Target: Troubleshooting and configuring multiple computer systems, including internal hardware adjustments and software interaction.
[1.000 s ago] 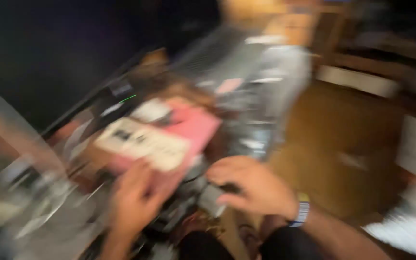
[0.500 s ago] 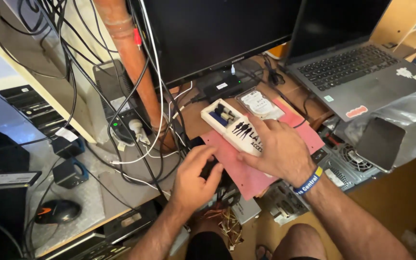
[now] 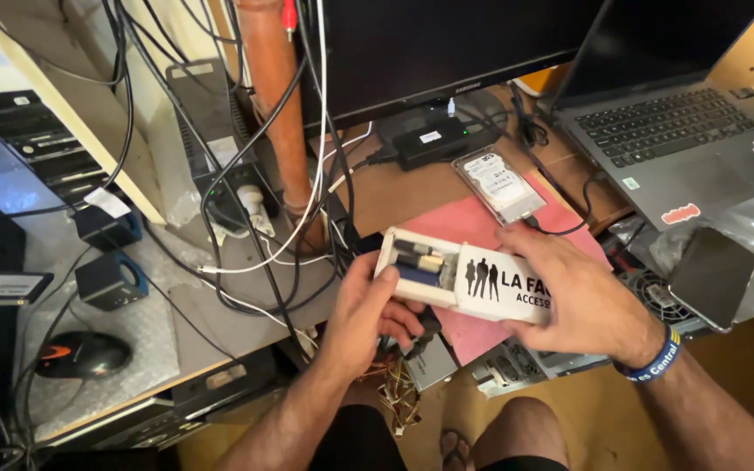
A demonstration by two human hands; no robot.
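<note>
A white cardboard box [image 3: 490, 283] with dark printing is held in both hands above a pink folder [image 3: 473, 228]. Its inner tray is slid partly out on the left, showing several batteries [image 3: 419, 260]. My left hand [image 3: 366, 314] grips the open tray end from below. My right hand [image 3: 579, 296] wraps around the box's right end; a blue wristband sits on that wrist.
A laptop [image 3: 674, 139] and a dark monitor [image 3: 447, 44] stand behind. A bare hard drive [image 3: 499, 181] lies on the pink folder, a phone [image 3: 712, 277] at right. Tangled cables [image 3: 290, 218], a power strip, a mouse [image 3: 80, 353] and computer cases crowd the left.
The view has steadied from a blur. Both hands have lifted the box off the pink folder toward me, and the tray now sticks out on the left.
</note>
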